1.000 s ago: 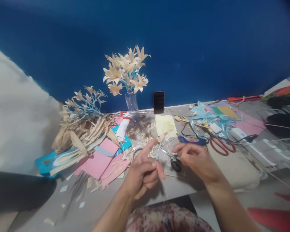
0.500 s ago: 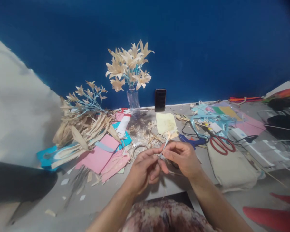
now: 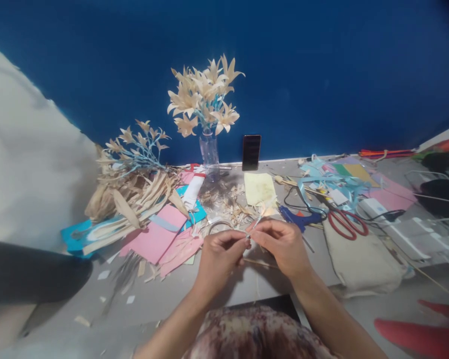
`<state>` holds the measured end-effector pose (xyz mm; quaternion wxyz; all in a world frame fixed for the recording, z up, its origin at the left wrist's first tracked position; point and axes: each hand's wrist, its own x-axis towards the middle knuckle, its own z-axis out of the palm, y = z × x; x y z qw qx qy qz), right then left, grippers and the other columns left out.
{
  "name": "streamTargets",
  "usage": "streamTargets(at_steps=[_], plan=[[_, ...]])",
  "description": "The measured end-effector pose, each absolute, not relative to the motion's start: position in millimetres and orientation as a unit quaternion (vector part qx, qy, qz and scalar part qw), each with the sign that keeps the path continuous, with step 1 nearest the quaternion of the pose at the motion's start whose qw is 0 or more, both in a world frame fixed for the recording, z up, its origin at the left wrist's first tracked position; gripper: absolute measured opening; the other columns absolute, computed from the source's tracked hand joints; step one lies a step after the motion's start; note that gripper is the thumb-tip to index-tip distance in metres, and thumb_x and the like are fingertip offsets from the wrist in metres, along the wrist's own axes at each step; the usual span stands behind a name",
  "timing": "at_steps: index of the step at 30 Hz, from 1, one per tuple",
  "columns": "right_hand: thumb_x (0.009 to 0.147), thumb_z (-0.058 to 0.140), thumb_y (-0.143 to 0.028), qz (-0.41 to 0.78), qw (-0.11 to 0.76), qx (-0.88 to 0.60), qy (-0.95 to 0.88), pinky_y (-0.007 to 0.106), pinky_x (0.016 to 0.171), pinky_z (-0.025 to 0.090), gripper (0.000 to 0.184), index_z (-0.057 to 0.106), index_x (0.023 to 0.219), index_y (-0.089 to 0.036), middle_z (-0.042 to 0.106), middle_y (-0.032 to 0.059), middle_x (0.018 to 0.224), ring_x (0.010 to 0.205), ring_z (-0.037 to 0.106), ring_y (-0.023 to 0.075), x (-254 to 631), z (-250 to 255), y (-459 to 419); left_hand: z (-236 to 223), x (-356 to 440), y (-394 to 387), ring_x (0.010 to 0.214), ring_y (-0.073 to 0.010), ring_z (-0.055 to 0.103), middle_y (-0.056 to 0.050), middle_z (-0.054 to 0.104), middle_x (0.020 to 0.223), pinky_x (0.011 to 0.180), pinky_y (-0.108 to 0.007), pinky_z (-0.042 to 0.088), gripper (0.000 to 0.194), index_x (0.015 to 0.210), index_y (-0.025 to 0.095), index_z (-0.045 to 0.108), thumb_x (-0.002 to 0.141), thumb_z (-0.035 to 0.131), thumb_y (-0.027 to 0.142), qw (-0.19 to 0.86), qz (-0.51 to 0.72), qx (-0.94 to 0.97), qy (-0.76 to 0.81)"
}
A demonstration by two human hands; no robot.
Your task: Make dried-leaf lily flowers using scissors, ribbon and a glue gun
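Pale blue covers the thin stem (image 3: 258,219) that the person pinches between both hands, nearer to the body than the clear vase (image 3: 209,155) and to its right. The left hand (image 3: 219,254) has thumb and forefinger closed narrowly at the stem's lower end, while the right hand (image 3: 284,244) grips it just above in a similar close pinch, the two hands' fingertips nearly meeting. A small, light-coloured tip shows at the stem's upper end, too blurred to make out fully. Upright in the vase stands a bunch of cream flowers (image 3: 205,94) on blue stems. To the vase's right, a dark phone (image 3: 251,152) stands on end near the blue wall (image 3: 322,75), and a yellow sheet (image 3: 260,188) lies in front of the phone. Further right of the vase are a blue glue gun (image 3: 301,218), red-handled scissors (image 3: 346,224) partly over a beige cloth (image 3: 362,262), and a tangle of light blue ribbon (image 3: 333,183). Dry scraps (image 3: 234,207) are scattered in front of the vase. To its left, smaller flowers (image 3: 140,142) lie above a heap of dried husks (image 3: 130,197), with pink paper (image 3: 162,234) nearer the person.
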<state>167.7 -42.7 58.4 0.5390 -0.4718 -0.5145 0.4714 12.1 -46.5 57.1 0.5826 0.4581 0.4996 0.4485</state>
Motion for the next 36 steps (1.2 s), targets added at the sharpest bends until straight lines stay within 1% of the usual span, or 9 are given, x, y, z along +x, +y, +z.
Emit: streamTargets(at_steps=[5, 9, 11, 13, 15, 17, 23, 30, 36], plan=[[0.073, 0.078, -0.031, 0.449, 0.548, -0.489, -0.509, 0.024, 0.048, 0.043, 0.013, 0.075, 0.069, -0.019, 0.074, 0.0050, 0.077, 0.056, 0.058, 0.0133, 165, 58, -43, 53, 13, -48, 0.045, -0.0117, 0.053, -0.003, 0.065, 0.063, 0.046, -0.024, 0.042, 0.009, 0.069, 0.018, 0.074, 0.075, 0.074, 0.025, 0.494, 0.492, 0.493, 0.521], [0.075, 0.077, -0.030, 0.463, 0.542, -0.481, -0.511, 0.025, 0.052, 0.047, 0.012, 0.075, 0.070, -0.020, 0.075, 0.0058, 0.082, 0.066, 0.064, 0.0171, 166, 58, -44, 56, 12, -50, 0.060, -0.0128, 0.056, -0.003, 0.066, 0.069, 0.054, -0.022, 0.042, 0.011, 0.066, 0.019, 0.072, 0.076, 0.073, 0.021, 0.438, 0.519, 0.515, 0.523], [0.075, 0.076, -0.028, 0.467, 0.538, -0.467, -0.523, 0.026, 0.057, 0.050, 0.009, 0.075, 0.071, -0.020, 0.075, 0.0071, 0.092, 0.080, 0.068, 0.0205, 167, 57, -45, 57, 9, -49, 0.053, -0.0100, 0.051, -0.001, 0.063, 0.062, 0.050, -0.020, 0.038, 0.011, 0.066, 0.018, 0.072, 0.075, 0.075, 0.023, 0.475, 0.522, 0.479, 0.522], [0.076, 0.076, -0.027, 0.468, 0.538, -0.463, -0.526, 0.026, 0.060, 0.051, 0.007, 0.074, 0.072, -0.021, 0.075, 0.0079, 0.101, 0.089, 0.068, 0.0222, 169, 54, -46, 57, 5, -47, 0.041, -0.0061, 0.038, 0.003, 0.055, 0.050, 0.041, -0.019, 0.028, 0.015, 0.067, 0.018, 0.069, 0.074, 0.077, 0.029, 0.574, 0.505, 0.408, 0.499], [0.077, 0.074, -0.027, 0.473, 0.537, -0.475, -0.513, 0.025, 0.060, 0.050, 0.009, 0.073, 0.071, -0.021, 0.074, 0.0077, 0.102, 0.090, 0.067, 0.0220, 170, 51, -45, 55, 4, -44, 0.035, -0.0042, 0.031, 0.005, 0.049, 0.043, 0.036, -0.017, 0.020, 0.021, 0.066, 0.017, 0.067, 0.070, 0.080, 0.033, 0.670, 0.476, 0.341, 0.456], [0.076, 0.074, -0.028, 0.485, 0.538, -0.488, -0.487, 0.026, 0.062, 0.049, 0.011, 0.071, 0.070, -0.020, 0.074, 0.0066, 0.095, 0.085, 0.066, 0.0209, 168, 48, -43, 53, 4, -43, 0.035, -0.0040, 0.034, 0.004, 0.052, 0.044, 0.034, -0.016, 0.021, 0.024, 0.065, 0.015, 0.067, 0.064, 0.084, 0.032, 0.712, 0.462, 0.312, 0.427], [0.073, 0.075, -0.026, 0.548, 0.527, -0.462, -0.456, 0.028, 0.072, 0.048, 0.009, 0.071, 0.074, -0.019, 0.067, 0.0014, 0.075, 0.074, 0.061, 0.0167, 160, 41, -40, 50, 9, -43, 0.035, -0.0047, 0.045, 0.000, 0.060, 0.050, 0.033, -0.015, 0.027, 0.025, 0.062, 0.012, 0.068, 0.060, 0.087, 0.029, 0.713, 0.451, 0.315, 0.435], [0.078, 0.075, -0.028, 0.585, 0.504, -0.412, -0.485, 0.026, 0.070, 0.045, 0.013, 0.068, 0.074, -0.019, 0.063, 0.0000, 0.075, 0.073, 0.056, 0.0145, 163, 41, -40, 49, 6, -42, 0.033, -0.0036, 0.043, 0.001, 0.062, 0.051, 0.033, -0.014, 0.030, 0.028, 0.063, 0.013, 0.063, 0.062, 0.086, 0.028, 0.720, 0.455, 0.303, 0.427], [0.080, 0.075, -0.029, 0.593, 0.495, -0.402, -0.491, 0.025, 0.071, 0.046, 0.013, 0.068, 0.075, -0.019, 0.064, 0.0000, 0.076, 0.075, 0.057, 0.0148, 163, 42, -41, 49, 8, -40, 0.032, -0.0037, 0.041, 0.004, 0.064, 0.055, 0.033, -0.015, 0.029, 0.029, 0.081, 0.016, 0.063, 0.063, 0.085, 0.021, 0.746, 0.468, 0.282, 0.380]])
